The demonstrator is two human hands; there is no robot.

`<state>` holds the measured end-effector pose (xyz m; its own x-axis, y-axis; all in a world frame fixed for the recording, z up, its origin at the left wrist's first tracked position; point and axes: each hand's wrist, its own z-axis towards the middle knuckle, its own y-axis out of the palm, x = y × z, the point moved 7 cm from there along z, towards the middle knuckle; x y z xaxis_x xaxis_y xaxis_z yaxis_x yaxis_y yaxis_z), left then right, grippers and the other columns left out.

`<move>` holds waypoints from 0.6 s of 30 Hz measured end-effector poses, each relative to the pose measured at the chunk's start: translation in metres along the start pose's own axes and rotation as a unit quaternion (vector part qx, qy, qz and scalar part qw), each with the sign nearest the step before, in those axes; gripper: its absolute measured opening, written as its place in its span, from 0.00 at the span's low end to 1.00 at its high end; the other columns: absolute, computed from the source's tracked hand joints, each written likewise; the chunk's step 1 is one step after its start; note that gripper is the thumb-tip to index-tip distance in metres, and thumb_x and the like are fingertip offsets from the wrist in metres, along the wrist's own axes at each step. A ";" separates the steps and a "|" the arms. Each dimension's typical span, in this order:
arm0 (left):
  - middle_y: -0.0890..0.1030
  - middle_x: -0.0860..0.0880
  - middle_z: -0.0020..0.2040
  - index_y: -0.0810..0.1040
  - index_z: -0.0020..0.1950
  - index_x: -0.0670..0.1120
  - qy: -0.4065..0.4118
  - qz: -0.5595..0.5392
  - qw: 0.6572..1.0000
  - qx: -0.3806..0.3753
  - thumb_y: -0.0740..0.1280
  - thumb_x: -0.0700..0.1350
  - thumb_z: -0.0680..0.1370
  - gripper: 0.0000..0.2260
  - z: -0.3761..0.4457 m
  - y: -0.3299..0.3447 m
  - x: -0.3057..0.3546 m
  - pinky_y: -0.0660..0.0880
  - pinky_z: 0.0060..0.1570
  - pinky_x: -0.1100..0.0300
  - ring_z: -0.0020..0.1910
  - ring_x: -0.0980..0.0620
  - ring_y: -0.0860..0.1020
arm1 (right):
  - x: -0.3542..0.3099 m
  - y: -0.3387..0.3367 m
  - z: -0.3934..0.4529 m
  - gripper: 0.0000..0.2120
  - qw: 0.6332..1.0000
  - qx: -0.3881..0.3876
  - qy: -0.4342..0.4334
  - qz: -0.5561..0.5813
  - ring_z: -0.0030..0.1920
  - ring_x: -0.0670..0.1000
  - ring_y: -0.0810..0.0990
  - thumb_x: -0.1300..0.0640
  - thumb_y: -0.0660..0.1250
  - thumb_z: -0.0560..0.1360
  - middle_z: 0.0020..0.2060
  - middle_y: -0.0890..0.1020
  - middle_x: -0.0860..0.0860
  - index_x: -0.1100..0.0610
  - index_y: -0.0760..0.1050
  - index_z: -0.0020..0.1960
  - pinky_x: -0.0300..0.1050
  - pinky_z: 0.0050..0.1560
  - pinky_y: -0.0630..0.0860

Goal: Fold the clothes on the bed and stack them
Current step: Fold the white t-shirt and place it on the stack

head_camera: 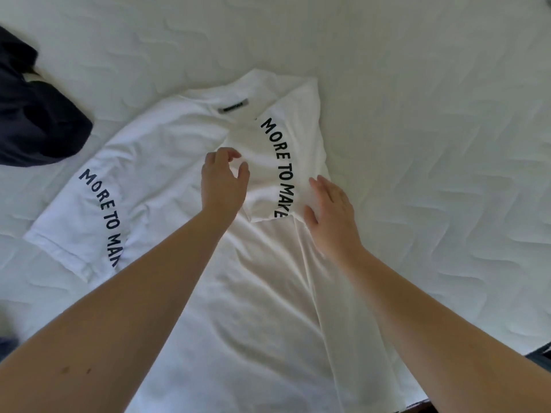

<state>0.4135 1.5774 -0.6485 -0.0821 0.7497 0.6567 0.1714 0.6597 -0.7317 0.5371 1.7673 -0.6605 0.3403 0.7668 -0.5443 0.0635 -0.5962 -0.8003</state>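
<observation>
A white quilted bed (417,84) fills the view, its cover stitched in wavy lines. Across its middle lies a white T-shirt (238,293), spread flat with the collar pointing away from the person and the hem toward them. The shirt's right side is folded inward along a long straight crease, so the right sleeve (283,162) lies over the chest; black lettering reading "MORE TO MAKE" runs down it. The left sleeve (86,216) lies stretched out flat on the bed with the same lettering. A dark garment (35,114) sits bunched at the left edge of the bed, just beside the shirt's left shoulder. The left hand (222,181) hovers at the folded sleeve's inner edge, fingers loosely curled and holding nothing. The right hand (331,216) lies with fingers straight on the folded sleeve's lower corner. A small dark label (233,106) shows inside the collar.
</observation>
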 end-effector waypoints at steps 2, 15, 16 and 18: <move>0.74 0.46 0.61 0.74 0.63 0.46 0.028 0.019 0.999 -0.011 0.64 0.45 0.80 0.12 0.016 0.006 0.013 0.72 0.60 0.50 0.59 0.46 0.74 | 0.001 -0.003 0.018 0.26 1.000 0.002 0.010 0.007 0.75 0.56 0.60 0.56 0.62 0.80 0.76 0.63 0.54 0.57 0.61 0.77 0.49 0.75 0.55; 0.73 0.43 0.66 0.71 0.69 0.44 0.125 0.229 0.956 -0.131 0.60 0.57 0.81 0.22 0.145 0.097 0.120 0.67 0.63 0.50 0.66 0.42 0.69 | 0.051 -0.016 0.070 0.12 0.976 -0.016 0.200 0.088 0.52 0.52 0.76 0.44 0.65 0.77 0.49 0.75 0.48 0.51 0.75 0.54 0.49 0.56 0.72; 0.74 0.42 0.63 0.73 0.67 0.43 0.121 0.256 0.949 -0.139 0.59 0.59 0.81 0.23 0.156 0.101 0.127 0.68 0.61 0.50 0.65 0.42 0.70 | 0.052 -0.015 0.072 0.13 0.975 -0.033 0.207 0.067 0.51 0.53 0.76 0.42 0.65 0.76 0.49 0.75 0.48 0.50 0.75 0.53 0.51 0.56 0.72; 0.78 0.41 0.58 0.76 0.61 0.40 0.094 0.261 0.940 -0.197 0.60 0.61 0.80 0.25 0.175 0.114 0.136 0.69 0.55 0.52 0.60 0.41 0.75 | 0.052 -0.013 0.075 0.14 0.973 -0.053 0.217 0.053 0.51 0.53 0.76 0.40 0.65 0.75 0.49 0.75 0.48 0.49 0.75 0.51 0.52 0.57 0.71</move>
<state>0.2496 1.7635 -0.6745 0.2827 0.9193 0.2738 0.4939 0.1052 -0.8631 0.4835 1.8333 -0.6973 0.7128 0.5408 -0.4467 0.0956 -0.7058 -0.7019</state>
